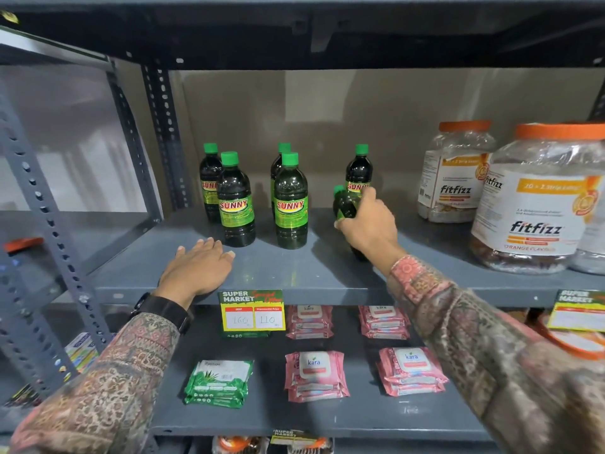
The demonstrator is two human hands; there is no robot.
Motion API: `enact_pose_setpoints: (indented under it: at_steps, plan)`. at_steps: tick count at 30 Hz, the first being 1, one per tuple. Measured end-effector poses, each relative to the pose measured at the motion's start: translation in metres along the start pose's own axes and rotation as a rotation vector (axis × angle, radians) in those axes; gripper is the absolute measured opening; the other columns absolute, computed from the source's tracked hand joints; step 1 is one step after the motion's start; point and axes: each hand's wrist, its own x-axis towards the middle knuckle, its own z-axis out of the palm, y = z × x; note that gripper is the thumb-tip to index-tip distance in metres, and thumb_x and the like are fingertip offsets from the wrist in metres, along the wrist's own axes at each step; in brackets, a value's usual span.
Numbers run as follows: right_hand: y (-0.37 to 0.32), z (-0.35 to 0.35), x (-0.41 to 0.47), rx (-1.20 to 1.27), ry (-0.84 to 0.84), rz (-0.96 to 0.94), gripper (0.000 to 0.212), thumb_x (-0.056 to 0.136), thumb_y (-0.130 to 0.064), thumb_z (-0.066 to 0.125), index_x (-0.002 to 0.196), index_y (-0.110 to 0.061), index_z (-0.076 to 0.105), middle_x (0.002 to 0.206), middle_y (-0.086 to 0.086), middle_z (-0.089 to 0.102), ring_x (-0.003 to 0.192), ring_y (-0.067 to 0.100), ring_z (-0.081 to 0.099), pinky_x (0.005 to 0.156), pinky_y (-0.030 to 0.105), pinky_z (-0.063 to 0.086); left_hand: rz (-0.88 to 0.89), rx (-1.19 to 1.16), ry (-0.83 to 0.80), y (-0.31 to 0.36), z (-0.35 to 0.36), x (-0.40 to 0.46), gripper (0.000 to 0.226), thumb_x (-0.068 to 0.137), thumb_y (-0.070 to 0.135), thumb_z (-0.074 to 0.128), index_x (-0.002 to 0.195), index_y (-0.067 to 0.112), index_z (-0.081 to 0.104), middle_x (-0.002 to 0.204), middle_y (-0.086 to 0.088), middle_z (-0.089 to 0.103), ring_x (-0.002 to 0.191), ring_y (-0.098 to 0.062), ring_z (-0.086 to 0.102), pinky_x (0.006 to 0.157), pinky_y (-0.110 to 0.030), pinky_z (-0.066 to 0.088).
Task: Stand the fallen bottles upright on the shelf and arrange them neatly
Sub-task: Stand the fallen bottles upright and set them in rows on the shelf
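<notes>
My left hand rests flat, fingers spread, beside five upright bottles while my right hand grips the last tilted bottle.

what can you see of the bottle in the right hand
The bottle is a dark green, plastic-looking one with a bright green screw cap, like the five standing Sunny bottles near it. It is tilted, cap up and to the left, its base low near the shelf under the wrist. The right hand wraps its middle and hides the label and most of the body. It sits just in front of the rear right bottle. Whether its base touches the shelf cannot be told.
</notes>
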Motion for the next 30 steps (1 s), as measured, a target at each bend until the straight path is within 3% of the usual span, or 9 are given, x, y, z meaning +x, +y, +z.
enact_pose_setpoints:
  at_steps: [3,6,10,12,16,20,23,27,30]
  plan:
    - [-0.001,0.018,-0.011,0.274,0.154,-0.151,0.084,0.088,-0.028,0.078,0.156,-0.013,0.032,0.146,0.014,0.052,0.135,0.033,0.049,0.111,0.048,0.038,0.001,-0.005,-0.003,-0.001,0.000,0.000,0.070,0.108,0.051,0.013,0.167,0.014,0.010,0.177,-0.002,0.003,0.164,-0.019,0.002,0.130,-0.049,-0.002]
    - [0.003,0.024,-0.015,0.517,0.164,-0.171,0.095,0.086,-0.014,0.081,0.162,-0.014,0.025,0.157,0.006,0.045,0.145,0.024,0.044,0.123,0.050,0.030,0.005,-0.003,0.002,-0.001,-0.001,0.000,0.070,0.109,0.051,0.014,0.167,0.013,0.010,0.177,-0.002,0.003,0.164,-0.019,0.002,0.131,-0.049,-0.001]
    - [0.009,0.023,-0.010,0.594,0.128,-0.133,0.084,0.085,-0.005,0.080,0.156,-0.012,0.036,0.147,0.008,0.054,0.136,0.026,0.053,0.116,0.050,0.041,0.009,-0.003,-0.001,0.000,-0.001,0.000,0.070,0.109,0.051,0.013,0.167,0.013,0.010,0.177,-0.003,0.003,0.164,-0.020,0.003,0.130,-0.049,-0.001]
    - [0.010,0.025,-0.009,0.573,0.123,-0.088,0.079,0.084,-0.013,0.082,0.151,-0.013,0.041,0.139,0.006,0.056,0.129,0.023,0.055,0.113,0.048,0.044,0.007,-0.006,0.001,0.000,0.000,-0.001,0.070,0.109,0.051,0.014,0.167,0.013,0.011,0.177,-0.003,0.003,0.164,-0.020,0.003,0.130,-0.049,-0.001]
    - [0.014,0.030,-0.005,0.439,0.149,0.004,0.092,0.071,-0.041,0.092,0.144,-0.017,0.042,0.130,0.003,0.051,0.121,0.019,0.048,0.105,0.038,0.044,0.008,-0.008,0.006,-0.001,0.001,0.000,0.070,0.108,0.051,0.014,0.167,0.013,0.011,0.177,-0.003,0.004,0.164,-0.020,0.003,0.130,-0.049,-0.001]
    - [0.018,0.033,-0.003,0.495,0.122,0.009,0.069,0.080,-0.029,0.085,0.134,-0.023,0.042,0.119,-0.003,0.060,0.106,0.018,0.061,0.095,0.043,0.053,0.005,-0.002,0.008,-0.002,0.002,0.002,0.071,0.108,0.053,0.014,0.167,0.014,0.010,0.177,-0.002,0.003,0.164,-0.019,0.003,0.130,-0.048,-0.001]
    - [0.017,0.034,-0.002,0.519,0.115,0.009,0.060,0.080,-0.025,0.081,0.123,-0.028,0.040,0.111,-0.006,0.058,0.103,0.017,0.063,0.082,0.033,0.052,0.005,-0.003,0.005,-0.003,0.002,0.002,0.071,0.108,0.053,0.014,0.167,0.014,0.010,0.177,-0.002,0.003,0.164,-0.019,0.002,0.130,-0.048,-0.001]
    - [0.016,0.035,-0.002,0.389,0.181,0.013,0.078,0.068,-0.039,0.095,0.123,-0.016,0.044,0.122,0.005,0.052,0.112,0.026,0.055,0.094,0.042,0.051,0.002,-0.002,0.010,-0.002,0.002,0.002,0.071,0.108,0.053,0.014,0.167,0.014,0.010,0.177,-0.002,0.003,0.164,-0.019,0.003,0.130,-0.047,-0.001]
    - [0.018,0.036,-0.001,0.403,0.169,0.002,0.067,0.073,-0.031,0.089,0.119,-0.022,0.041,0.119,0.004,0.057,0.108,0.028,0.062,0.089,0.044,0.053,0.003,-0.004,0.012,-0.001,0.001,0.002,0.071,0.108,0.053,0.014,0.167,0.014,0.011,0.177,-0.002,0.004,0.164,-0.019,0.003,0.130,-0.047,-0.001]
